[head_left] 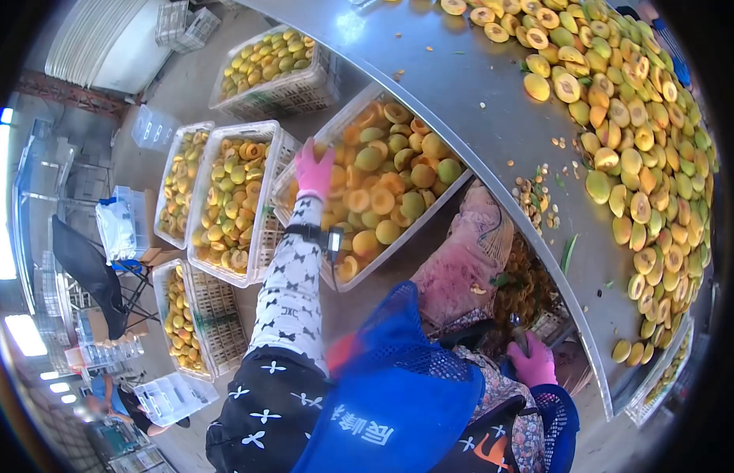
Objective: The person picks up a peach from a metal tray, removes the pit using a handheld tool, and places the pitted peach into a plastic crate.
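Note:
My left hand, in a pink glove with fingers spread, is over the left rim of a white plastic crate. Halved and whole yellow-orange apricots fill that crate; those near the hand are blurred. My right hand, also pink-gloved, is low at the table's near edge. Its fingers are curled around a small greyish object, mostly hidden by the glove. Beside that hand, a container with brown scraps is partly under the table edge.
A metal table curves along the right, bearing a large heap of halved apricots and loose pits. More filled crates stand on the floor at left. A folding chair and another person are farther left.

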`<state>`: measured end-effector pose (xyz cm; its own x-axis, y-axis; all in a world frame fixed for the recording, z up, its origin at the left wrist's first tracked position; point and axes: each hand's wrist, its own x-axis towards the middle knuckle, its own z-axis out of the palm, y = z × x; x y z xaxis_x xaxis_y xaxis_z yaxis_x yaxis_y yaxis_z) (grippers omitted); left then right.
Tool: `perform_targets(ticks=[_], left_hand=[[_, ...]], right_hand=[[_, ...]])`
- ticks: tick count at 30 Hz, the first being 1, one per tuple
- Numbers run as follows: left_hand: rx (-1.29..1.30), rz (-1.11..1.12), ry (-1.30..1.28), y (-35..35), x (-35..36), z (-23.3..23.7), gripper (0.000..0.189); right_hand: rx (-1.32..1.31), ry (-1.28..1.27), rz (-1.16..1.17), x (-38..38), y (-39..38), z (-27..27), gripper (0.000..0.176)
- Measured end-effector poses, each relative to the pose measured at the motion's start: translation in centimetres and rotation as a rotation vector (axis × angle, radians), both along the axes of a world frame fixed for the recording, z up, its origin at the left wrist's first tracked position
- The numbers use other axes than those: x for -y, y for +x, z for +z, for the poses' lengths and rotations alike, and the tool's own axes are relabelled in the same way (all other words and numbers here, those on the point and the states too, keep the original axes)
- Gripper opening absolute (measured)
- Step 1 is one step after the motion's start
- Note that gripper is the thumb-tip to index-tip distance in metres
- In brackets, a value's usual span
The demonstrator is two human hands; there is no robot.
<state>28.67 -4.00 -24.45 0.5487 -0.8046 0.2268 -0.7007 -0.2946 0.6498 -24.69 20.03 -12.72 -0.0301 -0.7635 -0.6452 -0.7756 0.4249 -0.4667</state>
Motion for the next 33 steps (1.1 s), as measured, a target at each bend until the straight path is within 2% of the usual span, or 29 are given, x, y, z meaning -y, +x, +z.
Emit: perform_targets(ticks=[2, 5, 6, 9, 11, 12, 13, 14, 15, 17, 19, 21, 23, 25, 27, 29, 30, 31, 33], left_hand=[[0.166, -0.119, -0.065, 0.8, 2.2, -1.8, 0.051], [0.173, -0.315, 0.36, -1.1, 3.5, -3.1, 0.043], [0.133, -0.211, 0.33, -3.5, 2.8, -1.7, 0.039], [0.28, -0.173, 0.439, -1.9, 5.5, -4.9, 0.035], [0.374, -0.125, 0.663, -1.5, 8.9, -4.6, 0.023], [0.453, -0.056, 0.35, -3.2, 8.8, -2.6, 0.018], [0.41, -0.025, -0.225, -4.7, 7.9, -0.5, 0.018], [0.367, -0.07, -0.417, -6.9, 7.7, 3.4, 0.021], [0.028, -0.132, -0.574, -11.5, 6.7, 8.0, 0.025], [0.106, -0.401, -0.553, -17.3, 6.5, 14.1, 0.03], [-0.355, -0.524, -0.172, -23.9, 8.3, 18.8, 0.034], [-0.135, -0.829, -0.182, -27.4, 14.1, 16.7, 0.043], [-0.02, -0.953, -0.2, -31.6, 19.0, 13.5, 0.054], [0.153, -0.928, -0.158, -34.2, 22.7, 8.5, 0.054], [0.31, -0.897, -0.097, -36.8, 23.8, 7.8, 0.056], [0.465, -0.845, 0.002, -37.0, 23.4, 7.7, 0.059], [0.163, -0.859, 0.214, -37.6, 22.0, 9.0, 0.067], [-0.229, -0.926, 0.267, -37.5, 20.1, 9.9, 0.067], [-1.016, -0.976, 0.355, -37.0, 16.3, 12.2, 0.065]], right_hand=[[-0.007, -0.081, 0.066, 0.1, 0.4, -0.6, 0.057], [-0.046, -0.063, 0.092, 1.1, 0.6, -1.0, 0.059], [-0.044, -0.076, 0.109, 1.4, 0.7, -1.3, 0.059], [-0.046, -0.067, 0.116, 1.2, 0.9, -0.7, 0.059], [-0.038, -0.029, 0.081, 1.3, 1.0, 0.0, 0.06], [-0.039, 0.003, 0.043, 1.3, 1.0, 0.4, 0.06], [-0.016, 0.037, 0.01, 1.6, 1.0, 1.1, 0.06], [0.005, 0.057, -0.036, 1.9, 1.0, 1.9, 0.06], [0.032, 0.078, -0.077, 2.0, 0.7, 2.3, 0.06], [0.034, -0.014, -0.122, 0.6, -0.2, 1.0, 0.058], [0.056, -0.047, -0.13, 0.3, -1.2, 0.8, 0.055], [0.098, -0.028, -0.145, 0.4, -1.9, 1.6, 0.052], [0.108, -0.169, -0.143, -0.4, -2.3, 1.8, 0.046], [0.075, -0.377, -0.063, -1.5, -2.7, 2.6, 0.045], [0.1, -0.283, -0.191, -2.6, -3.1, 2.3, 0.057], [0.131, -0.15, -0.334, -3.1, -2.9, 2.9, 0.057], [0.178, -0.172, -0.316, -3.3, -3.2, 3.9, 0.057], [0.209, -0.331, -0.204, -3.7, -3.7, 4.5, 0.053], [0.365, -0.08, -0.457, -2.3, -3.9, 7.3, 0.048]])
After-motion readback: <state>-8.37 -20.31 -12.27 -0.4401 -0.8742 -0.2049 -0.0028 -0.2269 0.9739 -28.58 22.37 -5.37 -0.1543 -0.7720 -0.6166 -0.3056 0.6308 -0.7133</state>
